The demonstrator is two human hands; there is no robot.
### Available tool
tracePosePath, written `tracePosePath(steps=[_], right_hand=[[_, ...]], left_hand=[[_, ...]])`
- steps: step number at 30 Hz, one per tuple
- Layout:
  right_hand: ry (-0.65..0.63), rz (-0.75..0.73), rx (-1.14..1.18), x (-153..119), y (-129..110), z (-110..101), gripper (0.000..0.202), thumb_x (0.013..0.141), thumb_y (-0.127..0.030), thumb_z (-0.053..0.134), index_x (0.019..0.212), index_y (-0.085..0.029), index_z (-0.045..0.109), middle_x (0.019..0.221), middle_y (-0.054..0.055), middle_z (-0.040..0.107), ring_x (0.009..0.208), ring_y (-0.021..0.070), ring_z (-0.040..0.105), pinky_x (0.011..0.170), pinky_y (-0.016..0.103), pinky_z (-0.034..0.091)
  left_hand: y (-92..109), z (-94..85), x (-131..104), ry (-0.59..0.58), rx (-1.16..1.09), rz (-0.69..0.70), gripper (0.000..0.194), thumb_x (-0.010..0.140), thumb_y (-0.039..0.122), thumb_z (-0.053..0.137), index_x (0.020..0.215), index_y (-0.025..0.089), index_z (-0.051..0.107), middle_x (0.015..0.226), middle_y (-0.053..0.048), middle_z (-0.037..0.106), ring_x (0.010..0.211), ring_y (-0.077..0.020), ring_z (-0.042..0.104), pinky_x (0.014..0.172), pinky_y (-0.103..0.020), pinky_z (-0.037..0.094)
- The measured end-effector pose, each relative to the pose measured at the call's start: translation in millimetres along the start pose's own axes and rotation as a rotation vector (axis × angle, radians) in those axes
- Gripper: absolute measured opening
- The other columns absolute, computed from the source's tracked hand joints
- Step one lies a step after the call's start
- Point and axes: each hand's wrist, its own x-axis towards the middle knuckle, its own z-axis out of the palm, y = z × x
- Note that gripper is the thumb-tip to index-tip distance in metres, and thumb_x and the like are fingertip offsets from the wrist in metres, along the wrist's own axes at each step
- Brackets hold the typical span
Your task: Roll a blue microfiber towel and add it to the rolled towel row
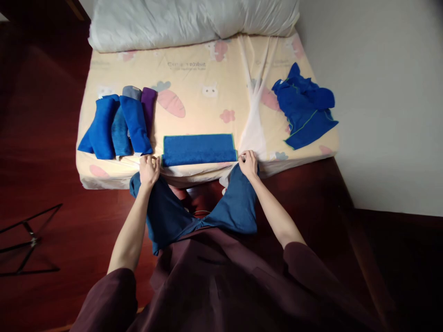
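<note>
A blue cloth with green edging (199,146) lies flat near the front edge of the bed, a strip along its near side doubled over. My left hand (149,170) is at its near left corner, fingers curled in. At the near right corner my right hand (249,162) has its thumb and fingers pinched together. What either pinch holds, cloth or sheet, is too small to tell. Beside the right hand the patterned bedsheet (214,103) is drawn into tight creases running toward the back.
Several rolled or folded cloths (129,110), blue, grey and purple, lie on the left of the bed. A crumpled blue cloth (304,108) lies at the right. A pale quilt (194,20) lies across the back. A wall (380,101) borders the right, and a black stand (32,241) is on the floor.
</note>
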Motion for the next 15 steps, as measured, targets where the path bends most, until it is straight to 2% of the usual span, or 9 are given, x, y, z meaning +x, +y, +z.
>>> tracePosePath(steps=[2,7,10,15], right_hand=[[0.025,-0.063,0.000,-4,-3,-6,0.024,0.097,-0.025,0.049,0.111,-0.021,0.068,0.117,0.014,0.069,0.117,0.0302,0.061,0.107,0.045,0.049],[-0.096,-0.260,0.051,-7,-8,-7,0.039,0.097,-0.024,0.050,0.132,-0.019,0.066,0.141,0.012,0.066,0.133,0.0281,0.056,0.116,0.047,0.044],[-0.195,-0.312,0.058,-4,-9,-1,0.045,0.094,-0.023,0.054,0.138,-0.019,0.065,0.149,0.009,0.063,0.139,0.0273,0.054,0.119,0.048,0.041],[-0.279,-0.271,0.011,0,-8,5,0.052,0.092,-0.020,0.056,0.144,-0.019,0.063,0.155,0.009,0.057,0.144,0.0300,0.049,0.120,0.055,0.039]], left_hand=[[4,-4.2,-3,0.004,-0.033,0.085,0.040,0.104,0.043,0.042,0.127,0.017,0.063,0.140,-0.018,0.058,0.137,-0.0321,0.052,0.119,-0.048,0.042],[6,0.5,-3,-0.202,-0.080,0.315,0.049,0.100,0.038,0.050,0.143,0.018,0.057,0.158,-0.014,0.050,0.151,-0.0300,0.041,0.127,-0.052,0.034],[2,8.4,-1,-0.244,-0.059,0.328,0.058,0.095,0.033,0.053,0.150,0.016,0.054,0.161,-0.014,0.047,0.154,-0.0305,0.037,0.128,-0.055,0.032],[-1,15.6,3,-0.284,0.003,0.309,0.069,0.087,0.021,0.052,0.155,0.011,0.050,0.161,-0.016,0.046,0.155,-0.0319,0.036,0.129,-0.055,0.030]])
